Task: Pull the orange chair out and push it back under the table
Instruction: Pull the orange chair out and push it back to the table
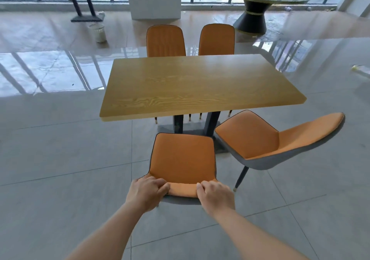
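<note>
The orange padded chair with dark piping and a grey shell back stands on the grey tiled floor, clear of the rectangular wood-grain worktop — its seat front near the dark pedestal base. Both hands grip the top edge of its backrest: the left hand closed over the left corner, the right hand closed over the right corner. Just to the right, a second orange chair sits turned at an angle. Two more orange chairs stand tucked in at the worktop's far side.
</note>
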`<state>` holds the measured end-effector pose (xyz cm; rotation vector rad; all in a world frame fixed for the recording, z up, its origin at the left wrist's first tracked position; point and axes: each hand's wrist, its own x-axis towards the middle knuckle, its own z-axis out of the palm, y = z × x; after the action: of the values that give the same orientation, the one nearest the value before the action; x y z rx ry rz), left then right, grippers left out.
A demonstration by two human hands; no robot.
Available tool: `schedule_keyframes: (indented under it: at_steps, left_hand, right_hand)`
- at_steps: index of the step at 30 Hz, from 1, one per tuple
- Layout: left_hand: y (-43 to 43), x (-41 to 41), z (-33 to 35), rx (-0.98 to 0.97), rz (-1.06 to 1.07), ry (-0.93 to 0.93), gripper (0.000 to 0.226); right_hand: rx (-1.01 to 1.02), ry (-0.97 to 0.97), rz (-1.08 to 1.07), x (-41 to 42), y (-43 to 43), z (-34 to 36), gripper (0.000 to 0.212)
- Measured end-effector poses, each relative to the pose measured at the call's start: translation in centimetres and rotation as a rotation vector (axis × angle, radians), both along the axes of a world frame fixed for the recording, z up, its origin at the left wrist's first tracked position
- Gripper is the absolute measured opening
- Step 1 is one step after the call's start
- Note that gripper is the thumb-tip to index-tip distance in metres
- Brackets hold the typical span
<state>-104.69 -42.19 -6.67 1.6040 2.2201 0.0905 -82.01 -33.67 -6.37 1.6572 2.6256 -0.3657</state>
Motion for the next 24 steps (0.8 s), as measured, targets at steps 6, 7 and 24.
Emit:
schedule_keyframes:
  at_steps: [6, 7, 24]
  left_hand:
    - [-1.2, 1.8, -0.4, 0.039, 0.047, -0.024, 0.052]
    - [-1.3, 2.0, -0.4, 0.046, 0.048, -0.025, 0.052]
    - [-0.2, 9.9, 0.2, 0.047, 0.197, 0.022, 0.062]
  right_hand:
    - [-0.002, 0.025, 0.014, 1.3, 0.3, -0.1, 0.049]
    - [-0.002, 0.029, 0.016, 1.4, 0.3, 0.0, 0.048]
    - [-0.038, 0.038, 0.110, 6.8, 4.7, 1.3, 0.041]
